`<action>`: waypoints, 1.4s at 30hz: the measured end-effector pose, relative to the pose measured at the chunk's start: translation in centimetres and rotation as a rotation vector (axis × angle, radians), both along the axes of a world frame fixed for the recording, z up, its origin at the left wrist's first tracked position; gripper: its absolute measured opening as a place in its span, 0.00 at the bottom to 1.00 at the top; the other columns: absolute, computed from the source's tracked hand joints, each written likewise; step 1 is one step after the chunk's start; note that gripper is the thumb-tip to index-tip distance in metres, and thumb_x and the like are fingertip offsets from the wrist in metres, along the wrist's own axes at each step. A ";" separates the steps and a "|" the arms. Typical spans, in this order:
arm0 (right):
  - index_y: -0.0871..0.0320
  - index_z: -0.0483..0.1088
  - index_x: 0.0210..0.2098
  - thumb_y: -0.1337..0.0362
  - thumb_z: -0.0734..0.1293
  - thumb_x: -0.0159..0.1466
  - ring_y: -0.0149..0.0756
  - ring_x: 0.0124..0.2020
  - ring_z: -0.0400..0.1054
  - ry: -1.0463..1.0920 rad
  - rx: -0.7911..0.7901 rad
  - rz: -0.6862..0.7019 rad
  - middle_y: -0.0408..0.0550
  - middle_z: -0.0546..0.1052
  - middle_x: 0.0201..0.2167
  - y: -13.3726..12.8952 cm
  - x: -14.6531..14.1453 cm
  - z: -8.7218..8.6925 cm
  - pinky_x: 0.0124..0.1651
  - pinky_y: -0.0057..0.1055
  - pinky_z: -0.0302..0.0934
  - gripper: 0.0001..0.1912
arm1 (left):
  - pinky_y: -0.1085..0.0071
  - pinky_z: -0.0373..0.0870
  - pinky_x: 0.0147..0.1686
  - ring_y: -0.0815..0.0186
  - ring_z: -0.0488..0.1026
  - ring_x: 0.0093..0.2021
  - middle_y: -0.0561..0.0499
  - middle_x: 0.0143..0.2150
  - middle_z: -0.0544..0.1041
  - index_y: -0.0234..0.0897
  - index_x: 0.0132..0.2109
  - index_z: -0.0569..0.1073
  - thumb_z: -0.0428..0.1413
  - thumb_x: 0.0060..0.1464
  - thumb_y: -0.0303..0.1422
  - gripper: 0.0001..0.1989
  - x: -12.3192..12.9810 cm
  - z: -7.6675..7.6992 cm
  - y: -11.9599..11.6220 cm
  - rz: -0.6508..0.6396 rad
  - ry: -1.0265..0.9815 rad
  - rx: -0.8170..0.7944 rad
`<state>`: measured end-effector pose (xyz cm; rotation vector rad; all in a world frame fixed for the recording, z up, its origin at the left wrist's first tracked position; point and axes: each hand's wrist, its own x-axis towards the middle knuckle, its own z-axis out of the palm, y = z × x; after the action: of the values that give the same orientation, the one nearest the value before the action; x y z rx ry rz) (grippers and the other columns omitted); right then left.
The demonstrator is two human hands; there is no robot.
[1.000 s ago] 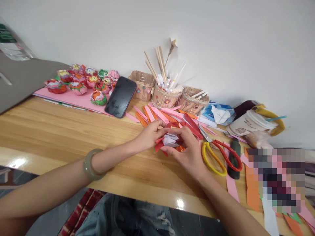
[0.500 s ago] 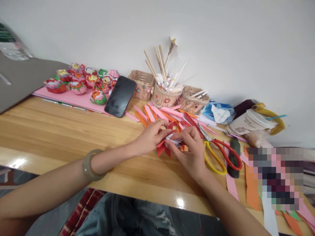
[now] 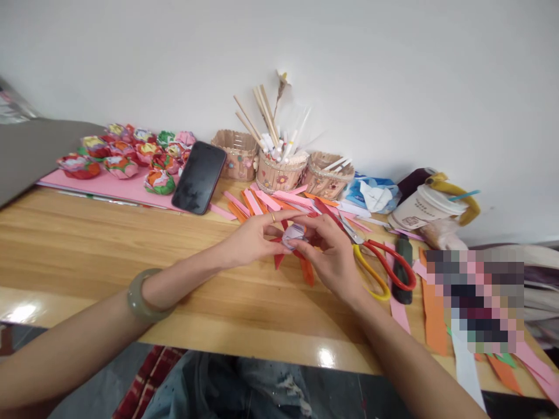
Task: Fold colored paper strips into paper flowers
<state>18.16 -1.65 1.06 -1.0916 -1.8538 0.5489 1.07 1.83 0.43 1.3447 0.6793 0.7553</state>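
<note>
Between my two hands is a paper flower [image 3: 293, 234] with a lilac, closed-up middle and red and orange petals spreading out below it. My left hand [image 3: 257, 237] pinches it from the left, a ring on one finger. From the right, my right hand [image 3: 329, 250] has thumb and fingers bent round the lilac middle. The fingertips of both hands nearly meet above the flower, and part of it is hidden behind them. Just right of my right hand lie scissors [image 3: 386, 259] with one red and one yellow handle.
Paper strips [image 3: 266, 201] lie loose behind my hands. Finished paper flowers [image 3: 120, 154] sit on pink sheets beside a phone [image 3: 199, 177]. Three small baskets [image 3: 282, 173] line the wall, one full of sticks. To the right are a paper cup [image 3: 430, 206] and a dark green tube [image 3: 402, 270].
My fingers have gathered the flower's lilac middle into a closed bud and now cup it from both sides. The view has shifted slightly, so everything else sits further left.
</note>
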 end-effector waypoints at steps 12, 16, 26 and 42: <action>0.51 0.68 0.49 0.63 0.71 0.55 0.31 0.30 0.63 -0.008 0.081 -0.103 0.43 0.67 0.33 0.4 0.6 0.2 0.32 0.30 0.64 0.21 | 0.70 0.71 0.40 0.66 0.75 0.39 0.48 0.43 0.78 0.36 0.41 0.75 0.65 0.38 0.27 0.18 -0.4 0.0 1.0 0.116 -0.138 0.023; 0.53 0.73 0.43 0.66 0.68 0.58 0.33 0.31 0.64 -0.124 0.155 -0.101 0.44 0.70 0.29 0.5 0.8 0.4 0.33 0.31 0.62 0.13 | 0.69 0.71 0.41 0.67 0.75 0.38 0.48 0.43 0.78 0.35 0.40 0.77 0.64 0.38 0.27 0.16 -0.4 0.0 0.8 0.142 -0.097 0.014; 0.53 0.75 0.37 0.64 0.69 0.57 0.34 0.29 0.68 -0.183 0.350 -0.113 0.46 0.75 0.28 0.4 1.3 0.1 0.28 0.31 0.63 0.07 | 0.74 0.69 0.40 0.68 0.73 0.39 0.52 0.43 0.78 0.41 0.50 0.74 0.61 0.45 0.29 0.22 -0.5 -0.1 0.6 0.048 -0.018 0.023; 0.56 0.70 0.34 0.66 0.70 0.57 0.32 0.25 0.69 -0.349 0.587 -0.072 0.45 0.77 0.26 -0.1 0.9 0.1 0.27 0.27 0.63 0.06 | 0.69 0.66 0.44 0.63 0.73 0.43 0.50 0.37 0.78 0.42 0.58 0.65 0.46 0.59 0.36 0.20 -0.9 -0.1 0.1 -0.048 0.293 0.536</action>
<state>19.08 -1.74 1.15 -0.8779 -2.0722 -0.2441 0.20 1.94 0.38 1.9823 0.6961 0.7357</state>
